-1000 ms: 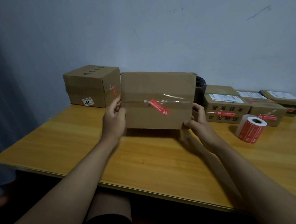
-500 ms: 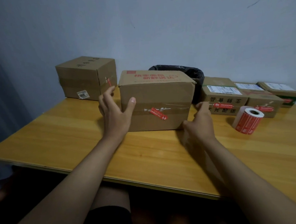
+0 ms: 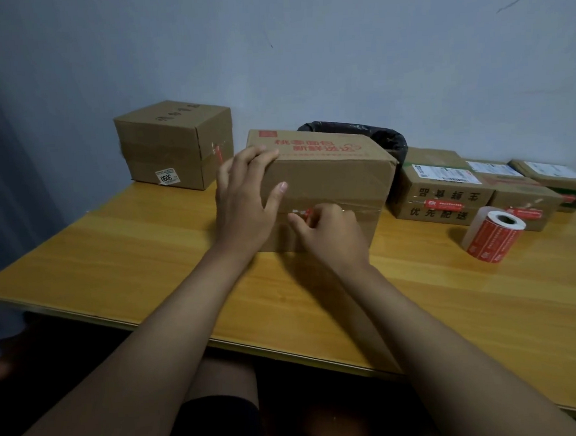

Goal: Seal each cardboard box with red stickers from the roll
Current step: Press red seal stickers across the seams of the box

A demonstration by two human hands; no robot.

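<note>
A brown cardboard box [image 3: 331, 178] with red print on its top stands on the wooden table [image 3: 147, 253], taped across its front. My left hand [image 3: 241, 200] grips its left end, fingers over the top edge and thumb on the front face. My right hand [image 3: 331, 235] lies against the front face with curled fingers, pinching the red sticker [image 3: 308, 212] on the tape seam; most of the sticker is hidden under it. The roll of red stickers [image 3: 493, 235] lies on its side to the right, apart from both hands.
A cube-shaped box [image 3: 171, 147] stands at the back left. Three flatter boxes [image 3: 440, 188], [image 3: 521, 200], [image 3: 554, 178] with red stickers line the back right. A bin with a black bag [image 3: 376, 135] sits behind the middle box. The wall is close behind.
The box was tipped down from a raised tilt onto the table. My right hand then moved from its right end onto the sticker on the front. My left hand slid over the top corner.
</note>
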